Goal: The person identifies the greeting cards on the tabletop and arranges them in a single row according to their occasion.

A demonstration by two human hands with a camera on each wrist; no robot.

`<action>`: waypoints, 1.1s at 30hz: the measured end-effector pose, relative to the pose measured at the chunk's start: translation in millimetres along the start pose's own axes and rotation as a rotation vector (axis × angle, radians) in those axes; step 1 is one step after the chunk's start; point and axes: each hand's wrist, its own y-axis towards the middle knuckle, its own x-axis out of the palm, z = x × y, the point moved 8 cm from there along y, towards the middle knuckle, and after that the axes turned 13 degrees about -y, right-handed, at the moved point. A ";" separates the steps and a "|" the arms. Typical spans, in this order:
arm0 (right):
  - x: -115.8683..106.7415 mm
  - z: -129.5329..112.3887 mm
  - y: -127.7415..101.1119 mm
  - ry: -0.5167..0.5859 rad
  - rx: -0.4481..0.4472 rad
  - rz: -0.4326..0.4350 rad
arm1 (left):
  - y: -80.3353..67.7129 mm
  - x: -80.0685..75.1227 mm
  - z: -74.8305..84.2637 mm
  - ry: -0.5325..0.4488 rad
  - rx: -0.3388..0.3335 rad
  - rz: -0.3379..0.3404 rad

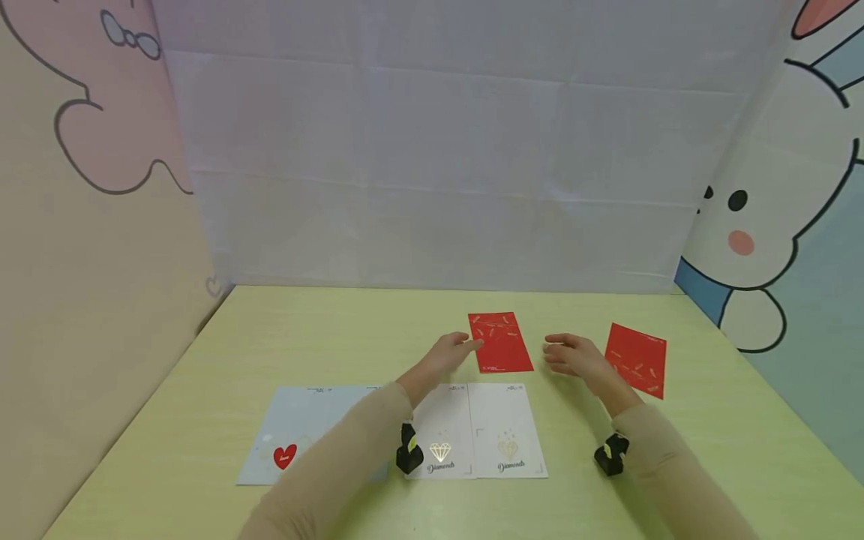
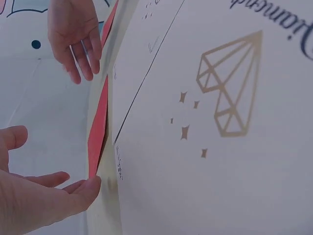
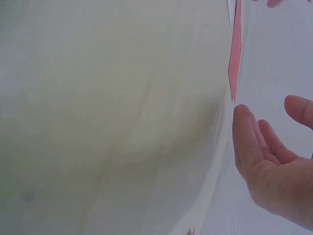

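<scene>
A red card with gold print [image 1: 502, 343] lies on the table between the two hands. My left hand [image 1: 448, 355] is at its left edge, a fingertip overlapping the edge in the head view. In the left wrist view the fingers of that hand [image 2: 46, 196] are loosely spread, with the thumb apart and nothing gripped. To the right of the card is my right hand [image 1: 577, 356], over the table with fingers relaxed and apart. The right wrist view shows its palm [image 3: 276, 176] holding nothing. A second red card [image 1: 637, 361] lies to the right, partly behind the right wrist.
Two white sheets with gold diamonds and the word Diamonds [image 1: 508, 435] lie side by side in front. A pale blue sheet with a red heart [image 1: 297, 420] lies left of them, partly hidden by the left sleeve. A white cloth [image 1: 445, 172] hangs behind the table.
</scene>
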 end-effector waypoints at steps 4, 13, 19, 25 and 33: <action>3.4 -5.4 2.9 0.053 0.004 -0.029 | 5.8 0.3 -5.8 -0.069 -0.051 0.015; 6.8 21.6 29.4 0.174 0.066 -0.012 | 11.5 2.1 -9.0 -0.156 -0.082 0.021; 11.5 2.0 15.0 0.177 0.081 -0.036 | 9.8 4.5 -7.6 -0.243 -0.107 0.013; 13.2 -1.0 12.7 0.165 0.114 -0.027 | 8.9 10.8 -6.5 -0.276 -0.106 -0.011; 17.3 0.7 17.3 0.136 0.117 -0.031 | 10.4 11.9 -8.9 -0.301 -0.109 0.017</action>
